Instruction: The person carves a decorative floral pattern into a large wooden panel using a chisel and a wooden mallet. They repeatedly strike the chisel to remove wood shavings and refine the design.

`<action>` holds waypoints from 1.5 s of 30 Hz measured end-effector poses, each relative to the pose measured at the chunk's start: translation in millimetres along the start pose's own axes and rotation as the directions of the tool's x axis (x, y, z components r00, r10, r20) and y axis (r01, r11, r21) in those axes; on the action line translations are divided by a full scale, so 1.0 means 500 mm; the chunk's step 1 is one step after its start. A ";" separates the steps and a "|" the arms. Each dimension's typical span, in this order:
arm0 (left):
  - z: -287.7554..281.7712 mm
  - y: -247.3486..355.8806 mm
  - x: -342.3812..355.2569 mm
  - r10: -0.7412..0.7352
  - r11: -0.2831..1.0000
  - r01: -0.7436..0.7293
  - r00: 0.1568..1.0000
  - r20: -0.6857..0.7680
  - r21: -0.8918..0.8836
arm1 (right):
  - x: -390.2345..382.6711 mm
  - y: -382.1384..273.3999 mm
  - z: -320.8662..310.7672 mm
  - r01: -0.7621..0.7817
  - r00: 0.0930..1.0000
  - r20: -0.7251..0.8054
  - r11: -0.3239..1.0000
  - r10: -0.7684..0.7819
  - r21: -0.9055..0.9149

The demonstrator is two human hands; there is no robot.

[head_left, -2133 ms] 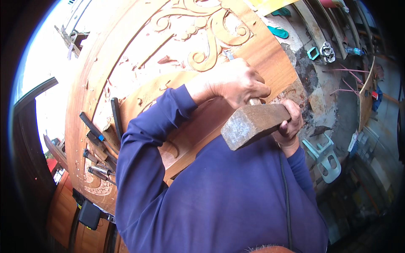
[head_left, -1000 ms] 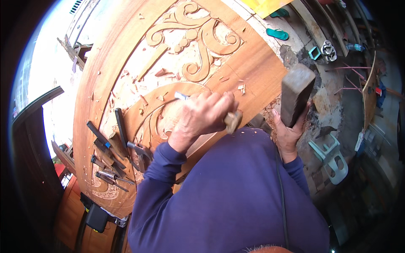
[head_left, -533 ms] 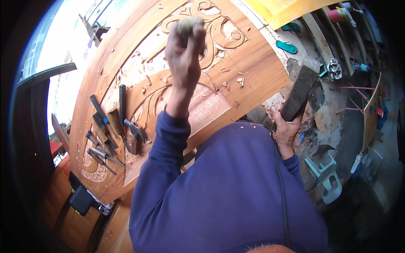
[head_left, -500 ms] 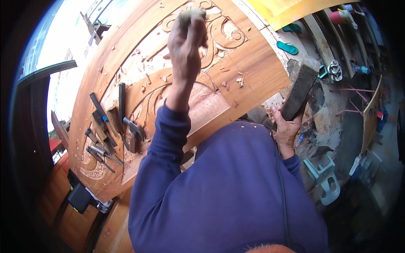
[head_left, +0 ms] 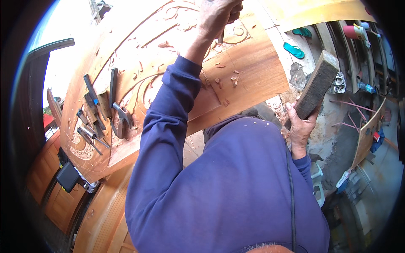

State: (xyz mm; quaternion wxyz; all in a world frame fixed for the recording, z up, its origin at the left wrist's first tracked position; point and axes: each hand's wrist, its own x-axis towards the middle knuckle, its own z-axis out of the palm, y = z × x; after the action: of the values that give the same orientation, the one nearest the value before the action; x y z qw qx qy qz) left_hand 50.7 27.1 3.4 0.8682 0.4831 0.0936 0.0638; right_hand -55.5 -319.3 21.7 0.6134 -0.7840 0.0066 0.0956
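Observation:
My left hand [head_left: 217, 17] is closed in a fist over the carved part of a large wooden panel [head_left: 261, 63], partly cut off by the top edge. A short narrow shank sticks out below the fist; it looks like a chisel [head_left: 221, 38], its rest hidden by the fingers. My right hand [head_left: 301, 126] grips the lower end of a thick, dark, worn wooden block [head_left: 317, 84], held tilted to the right of the panel. Wood chips [head_left: 235, 80] lie scattered over the panel and its scroll carving.
Several chisels [head_left: 89, 130] and a hammer [head_left: 122, 114] lie on the panel's left part. A black case [head_left: 68, 176] sits below its left edge. On the right are green slippers [head_left: 294, 50], a pale plastic chair [head_left: 319, 185] and a leaning board [head_left: 367, 133].
My left hand has moved up and right toward the top edge. The right hand has raised the wooden block up and to the right. The view has shifted slightly.

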 end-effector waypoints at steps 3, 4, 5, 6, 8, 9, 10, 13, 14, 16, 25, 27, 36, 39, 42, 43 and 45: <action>0.000 -0.002 0.001 0.024 1.000 -0.024 0.999 -0.048 0.009 | 0.008 -0.001 -0.006 0.002 1.000 0.013 1.000 -0.003 0.014; -0.001 0.001 -0.002 0.029 1.000 -0.029 0.998 -0.058 0.005 | 0.007 -0.008 -0.002 -0.023 1.000 0.008 0.999 0.023 0.040; -0.001 0.003 -0.005 0.034 0.999 -0.034 0.997 -0.068 0.001 | 0.007 -0.012 0.001 -0.049 0.999 0.004 0.997 0.049 0.065; -0.002 0.004 -0.006 0.029 1.000 -0.029 0.995 -0.092 0.008 | 0.008 -0.012 0.001 -0.035 0.999 0.005 0.998 0.035 0.047; 0.000 0.008 -0.011 0.020 1.000 -0.017 0.990 -0.136 0.021 | 0.010 -0.013 0.001 -0.006 1.000 0.005 1.000 0.006 0.010; 0.002 0.014 -0.014 0.008 0.999 -0.003 0.990 -0.139 0.037 | 0.010 -0.010 -0.001 -0.005 1.000 0.004 1.000 0.005 0.004; -0.004 0.010 -0.014 0.021 1.000 -0.018 0.992 -0.126 0.025 | 0.009 -0.004 -0.006 -0.002 1.000 0.006 1.000 0.002 -0.001; -0.014 -0.002 -0.014 0.047 0.999 -0.046 0.989 -0.138 0.012 | 0.008 -0.004 -0.004 0.025 1.000 0.003 1.000 -0.025 -0.017; -0.006 0.002 -0.019 0.045 0.999 -0.042 0.984 -0.174 0.023 | 0.009 -0.007 -0.001 0.037 0.999 -0.001 0.999 -0.037 -0.025; -0.003 0.002 -0.023 0.070 0.998 -0.069 0.972 -0.224 0.011 | 0.006 -0.024 0.010 0.055 0.998 -0.015 0.998 -0.055 -0.023; -0.016 -0.040 -0.067 0.417 0.909 -0.417 0.907 -0.063 0.028 | 0.146 -0.163 0.080 0.512 0.849 0.122 0.858 -0.513 0.046; 0.014 -0.030 -0.078 0.424 0.906 -0.423 0.901 -0.089 0.026 | 0.199 -0.221 0.112 0.666 0.725 0.302 0.742 -0.620 -0.076; -0.044 -0.005 -0.172 0.118 0.977 -0.099 0.989 -0.091 0.190 | 0.266 -0.317 0.125 0.879 0.473 0.697 0.334 -0.539 -0.339; -0.047 0.090 -0.264 -0.057 0.963 0.020 0.990 0.130 0.267 | 0.270 -0.181 0.088 0.766 0.635 0.536 0.544 -0.556 -0.343; -0.055 0.092 -0.351 0.059 0.768 0.094 0.975 -0.216 0.633 | 0.224 -0.097 0.083 0.426 0.848 0.424 0.885 -0.318 -0.189; -0.059 0.076 -0.374 0.160 0.712 0.132 0.926 -0.343 0.690 | 0.207 -0.072 0.087 0.319 0.876 0.408 0.943 -0.255 -0.096; -0.052 0.053 -0.399 0.368 0.468 0.048 0.897 -0.244 0.882 | 0.180 -0.033 0.090 0.079 0.907 0.410 0.995 -0.096 0.060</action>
State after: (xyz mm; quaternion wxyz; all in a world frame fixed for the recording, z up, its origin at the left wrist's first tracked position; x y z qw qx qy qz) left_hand -150.0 22.3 32.9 0.4521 0.8376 0.2417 0.1885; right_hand 28.7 -262.3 12.9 0.6208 -0.7326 -0.1563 0.2313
